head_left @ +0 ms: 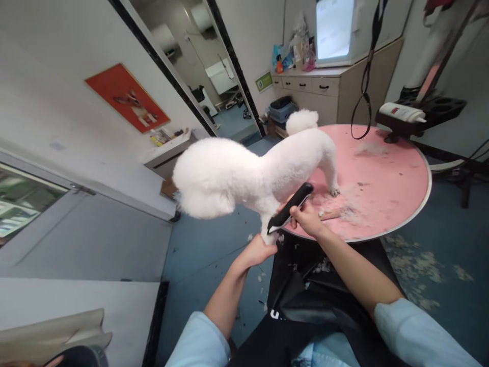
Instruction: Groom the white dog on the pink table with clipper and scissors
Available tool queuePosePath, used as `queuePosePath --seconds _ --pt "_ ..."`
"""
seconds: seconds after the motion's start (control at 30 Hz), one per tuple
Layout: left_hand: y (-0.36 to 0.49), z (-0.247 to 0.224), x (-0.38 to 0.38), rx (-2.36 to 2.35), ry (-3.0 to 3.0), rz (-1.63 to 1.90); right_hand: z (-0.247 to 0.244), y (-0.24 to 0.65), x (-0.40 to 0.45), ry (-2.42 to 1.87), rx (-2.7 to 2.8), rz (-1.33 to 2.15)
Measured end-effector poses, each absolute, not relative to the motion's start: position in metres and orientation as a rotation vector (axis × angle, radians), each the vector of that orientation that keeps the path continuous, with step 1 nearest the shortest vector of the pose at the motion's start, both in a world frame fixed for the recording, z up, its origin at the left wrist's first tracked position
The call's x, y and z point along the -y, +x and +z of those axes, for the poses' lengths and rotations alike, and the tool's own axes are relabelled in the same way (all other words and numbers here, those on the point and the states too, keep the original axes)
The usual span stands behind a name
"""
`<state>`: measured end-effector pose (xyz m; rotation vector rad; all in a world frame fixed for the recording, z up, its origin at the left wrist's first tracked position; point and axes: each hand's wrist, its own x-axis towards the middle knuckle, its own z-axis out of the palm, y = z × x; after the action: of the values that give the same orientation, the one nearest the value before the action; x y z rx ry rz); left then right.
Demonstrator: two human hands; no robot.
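A fluffy white dog (294, 155) stands at the near-left edge of a round pink grooming table (397, 199), its head turned to the left. My left hand (255, 251) is closed around the lower end of its front leg. In my right hand (305, 218) is a black hair clipper (290, 208), slanted down to the left. The clipper's head is against or very close to the fur of that same leg, just above my left hand. Which of these I cannot tell. A brownish tool (331, 214), perhaps a comb, lies on the table among loose hair, right of my right hand.
A black loop leash (365, 97) hangs over the table's far side. A white bottle (402, 112) lies on a black tray (439, 113) at the right. Cut hair (414, 262) is scattered on the blue floor. A drawer cabinet (317, 84) stands behind.
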<state>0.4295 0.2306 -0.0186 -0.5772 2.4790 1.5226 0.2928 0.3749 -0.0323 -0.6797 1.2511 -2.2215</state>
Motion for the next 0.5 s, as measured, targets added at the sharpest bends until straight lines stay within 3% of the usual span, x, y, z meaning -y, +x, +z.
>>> queuePosePath --seconds 0.13,0.33,0.5 --pt "0.43 -0.021 -0.23 -2.488 -0.527 1.533 -0.041 0.29 -0.384 -0.848 -1.191 -2.054" --pt "0.44 -0.03 -0.23 -2.39 -0.608 1.418 -0.018 0.265 -0.387 -0.495 -1.301 -2.702" --pt "0.457 -0.037 -0.223 -2.326 -0.611 1.414 0.003 0.266 -0.375 -0.803 -1.29 -2.406"
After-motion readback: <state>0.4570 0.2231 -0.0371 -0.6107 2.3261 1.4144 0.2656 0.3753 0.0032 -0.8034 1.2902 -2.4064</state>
